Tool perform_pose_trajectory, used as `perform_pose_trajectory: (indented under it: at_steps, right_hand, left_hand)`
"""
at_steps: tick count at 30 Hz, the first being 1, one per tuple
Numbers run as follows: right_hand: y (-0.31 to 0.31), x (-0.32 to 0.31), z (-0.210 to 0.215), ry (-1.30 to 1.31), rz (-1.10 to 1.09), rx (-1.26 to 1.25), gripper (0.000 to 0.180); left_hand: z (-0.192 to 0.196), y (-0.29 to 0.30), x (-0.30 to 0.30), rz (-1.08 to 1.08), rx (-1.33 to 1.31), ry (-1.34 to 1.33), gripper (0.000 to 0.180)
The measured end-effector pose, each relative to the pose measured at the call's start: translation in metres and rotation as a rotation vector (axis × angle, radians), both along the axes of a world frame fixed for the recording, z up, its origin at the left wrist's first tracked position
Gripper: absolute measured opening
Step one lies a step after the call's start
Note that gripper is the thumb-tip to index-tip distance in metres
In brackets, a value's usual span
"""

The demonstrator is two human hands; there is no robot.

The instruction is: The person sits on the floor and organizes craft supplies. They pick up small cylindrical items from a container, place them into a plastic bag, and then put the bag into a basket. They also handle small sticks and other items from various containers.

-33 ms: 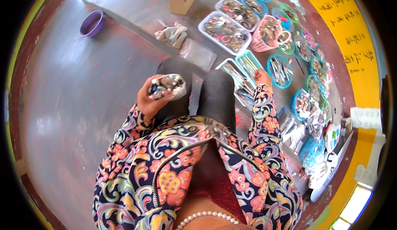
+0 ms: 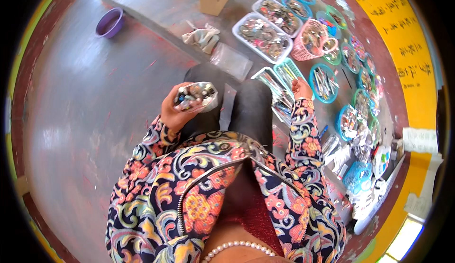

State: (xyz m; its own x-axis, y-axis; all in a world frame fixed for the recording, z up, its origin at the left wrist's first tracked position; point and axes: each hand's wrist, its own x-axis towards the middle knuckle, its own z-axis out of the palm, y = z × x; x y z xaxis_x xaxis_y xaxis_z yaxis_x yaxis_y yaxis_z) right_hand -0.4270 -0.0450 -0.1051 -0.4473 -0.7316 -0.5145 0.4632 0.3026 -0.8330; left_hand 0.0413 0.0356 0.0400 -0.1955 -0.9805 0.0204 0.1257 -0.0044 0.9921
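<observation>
Left hand (image 2: 176,109) cups clear bag of small parts (image 2: 195,96), centre frame; right hand (image 2: 301,89), grip unclear, at tray (image 2: 279,90). Keep bag level.

head cam | looks steeply down | close over lap, floor (image 2: 71,121) beyond

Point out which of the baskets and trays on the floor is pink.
The pink basket, a lattice-walled one full of small items, stands right of the two white rectangular trays. The round baskets around it are blue or green-rimmed; only this one is pink.
</observation>
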Motion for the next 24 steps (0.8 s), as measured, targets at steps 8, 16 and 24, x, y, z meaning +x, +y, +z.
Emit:
perform_pose_trajectory:
  at_steps: [8, 16, 24]
  right_hand:
    - [0.02, 0.189, 0.155, 0.284, 0.575, -0.317, 0.019]
    - [0.036, 0.282, 0.226, 0.833, 1.044, -0.741, 0.025]
    - [0.026, 0.311, 0.216, 0.996, 1.316, -0.853, 0.027]
  left_hand:
    - [-0.017, -0.004, 0.001, -0.01, -0.064, 0.057, 0.058]
    - [-0.024, -0.001, 0.002, -0.029, -0.024, 0.173, 0.052]
    - [-0.02, -0.003, 0.001, -0.109, -0.01, 0.096, 0.05]
